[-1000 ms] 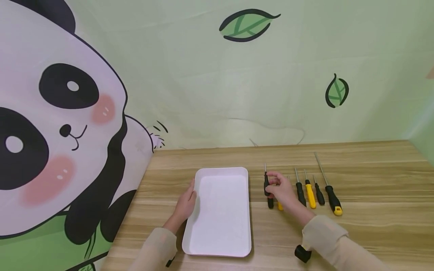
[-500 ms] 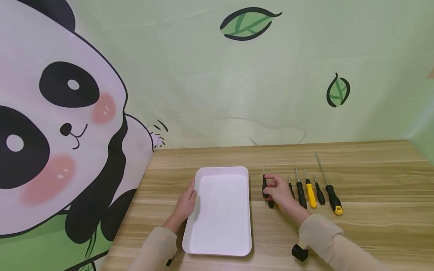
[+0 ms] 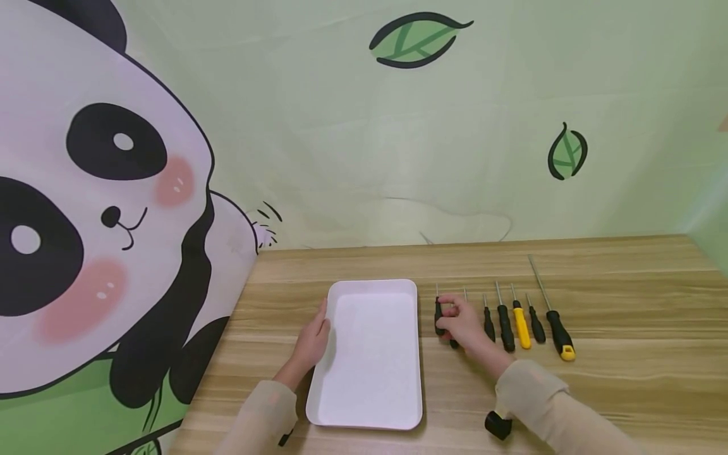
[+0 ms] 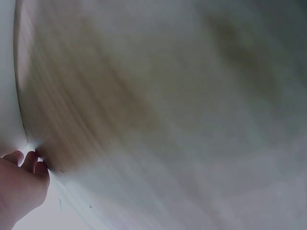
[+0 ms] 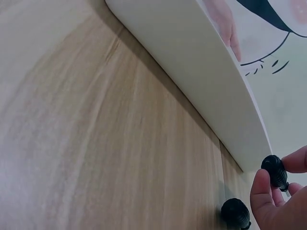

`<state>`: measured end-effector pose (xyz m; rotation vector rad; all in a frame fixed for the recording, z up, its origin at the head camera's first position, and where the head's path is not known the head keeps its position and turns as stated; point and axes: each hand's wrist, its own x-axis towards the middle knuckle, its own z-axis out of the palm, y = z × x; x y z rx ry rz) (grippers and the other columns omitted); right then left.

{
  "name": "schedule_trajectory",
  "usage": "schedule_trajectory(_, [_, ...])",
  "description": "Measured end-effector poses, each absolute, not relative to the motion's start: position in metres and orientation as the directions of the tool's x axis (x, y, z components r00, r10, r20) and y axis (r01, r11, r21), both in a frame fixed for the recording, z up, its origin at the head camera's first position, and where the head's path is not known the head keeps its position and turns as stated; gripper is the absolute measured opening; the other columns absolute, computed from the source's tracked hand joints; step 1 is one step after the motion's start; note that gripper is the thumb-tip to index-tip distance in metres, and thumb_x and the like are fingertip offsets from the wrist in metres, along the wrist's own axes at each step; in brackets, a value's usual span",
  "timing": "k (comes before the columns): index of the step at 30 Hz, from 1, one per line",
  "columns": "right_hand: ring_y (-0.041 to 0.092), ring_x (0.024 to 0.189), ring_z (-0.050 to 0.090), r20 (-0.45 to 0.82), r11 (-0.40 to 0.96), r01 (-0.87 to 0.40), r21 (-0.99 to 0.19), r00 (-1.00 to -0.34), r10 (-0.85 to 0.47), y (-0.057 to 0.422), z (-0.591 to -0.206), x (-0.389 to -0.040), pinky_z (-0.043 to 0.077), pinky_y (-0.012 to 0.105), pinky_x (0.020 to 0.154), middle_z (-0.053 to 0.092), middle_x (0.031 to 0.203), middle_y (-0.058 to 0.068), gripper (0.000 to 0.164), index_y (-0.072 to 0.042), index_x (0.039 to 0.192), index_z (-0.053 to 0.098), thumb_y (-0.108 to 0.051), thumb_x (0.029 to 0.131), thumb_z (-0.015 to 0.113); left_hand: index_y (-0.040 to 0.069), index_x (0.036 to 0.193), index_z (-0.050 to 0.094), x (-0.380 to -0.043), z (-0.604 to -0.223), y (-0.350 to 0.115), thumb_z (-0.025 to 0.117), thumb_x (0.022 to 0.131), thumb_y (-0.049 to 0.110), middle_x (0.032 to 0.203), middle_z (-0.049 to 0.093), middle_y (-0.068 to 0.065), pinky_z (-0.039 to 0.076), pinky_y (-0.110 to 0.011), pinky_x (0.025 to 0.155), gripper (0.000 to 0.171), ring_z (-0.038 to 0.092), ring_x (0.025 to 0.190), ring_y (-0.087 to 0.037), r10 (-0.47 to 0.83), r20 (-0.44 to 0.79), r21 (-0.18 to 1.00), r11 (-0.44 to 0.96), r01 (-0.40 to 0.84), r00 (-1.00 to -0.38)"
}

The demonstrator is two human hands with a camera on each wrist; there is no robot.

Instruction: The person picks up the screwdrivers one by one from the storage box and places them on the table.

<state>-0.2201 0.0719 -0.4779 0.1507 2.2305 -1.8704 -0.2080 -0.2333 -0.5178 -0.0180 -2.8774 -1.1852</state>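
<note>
My left hand (image 3: 312,341) holds the left side of a white tray (image 3: 364,420); in the left wrist view its curled fingers (image 4: 29,163) are at the tray's edge. Between thumb and fingers, my right hand (image 3: 465,325) pinches a small black-handled screwdriver (image 3: 438,317), its thin shaft pointing away from me, just right of the tray. The right wrist view shows the screwdriver's ribbed handle end (image 5: 274,170) between the fingertips. Below it another black handle (image 5: 235,213) lies on the table, partly hidden by my hand in the head view.
Right of my hand lies a row of screwdrivers: black ones (image 3: 505,328), a yellow-handled one (image 3: 521,327) and a long black-and-yellow one (image 3: 560,338). The wooden table (image 3: 625,303) meets a green wall cloth (image 3: 318,158) with a panda print behind.
My right hand has moved left with the screwdriver, toward the tray's right side, uncovering more of the row. My left hand and the tray have stayed in place.
</note>
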Motion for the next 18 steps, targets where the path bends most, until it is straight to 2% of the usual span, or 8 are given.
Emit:
schedule_trajectory(8, [0.012, 0.062, 0.046, -0.242, 0.196, 0.224, -0.955, -0.967, -0.074, 0.066, -0.481, -0.223, 0.048, 0.026, 0.050, 0.045, 0.089, 0.013, 0.047, 0.003, 0.118, 0.046, 0.010, 0.072, 0.051, 0.007, 0.140, 0.023, -0.208, -0.519, -0.233, 0.034, 0.095, 0.017, 0.140, 0.033, -0.015, 0.028, -0.046, 0.103, 0.048, 0.035, 0.126, -0.032, -0.001, 0.036, 0.714, 0.700, 0.025, -0.999])
schedule_trajectory(18, [0.013, 0.062, 0.047, -0.263, 0.217, 0.241, -0.946, -0.962, -0.077, 0.060, -0.485, -0.224, 0.050, 0.028, 0.048, 0.045, 0.086, 0.012, 0.048, 0.003, 0.117, 0.048, 0.011, 0.069, 0.051, 0.007, 0.140, 0.022, -0.209, -0.520, -0.233, 0.034, 0.095, 0.016, 0.141, 0.031, -0.014, 0.026, -0.044, 0.105, 0.048, 0.032, 0.127, -0.031, 0.002, 0.029, 0.719, 0.694, 0.022, -1.000])
